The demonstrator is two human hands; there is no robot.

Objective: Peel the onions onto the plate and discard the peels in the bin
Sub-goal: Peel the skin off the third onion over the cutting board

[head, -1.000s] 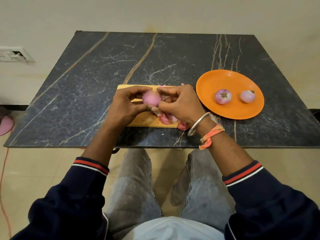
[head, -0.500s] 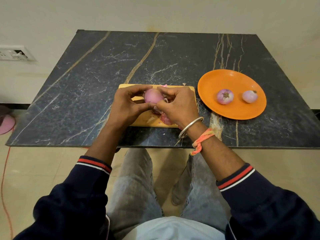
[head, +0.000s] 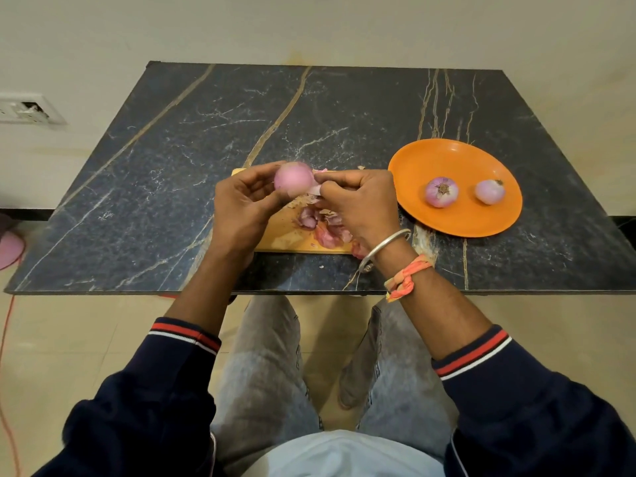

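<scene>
My left hand [head: 242, 208] grips a pink onion [head: 294, 179] above the far end of a wooden cutting board [head: 285, 241]. My right hand [head: 358, 204] pinches a strip of peel [head: 315, 190] that hangs from the onion's right side. A heap of pink peels [head: 325, 227] lies on the board beneath my hands. To the right, an orange plate [head: 457, 156] holds two peeled onions, one on the left [head: 441, 192] and one on the right [head: 489, 191]. No bin is in view.
The board and plate sit on a dark marble table [head: 206, 132] against a cream wall. A wall socket [head: 25, 110] is at the left. A pink object [head: 10, 249] and an orange cord [head: 7, 325] lie on the floor at the left.
Both hands have lifted the onion slightly away from the board. My right hand has pulled a strip of peel off to the right, and more of the peel heap shows.
</scene>
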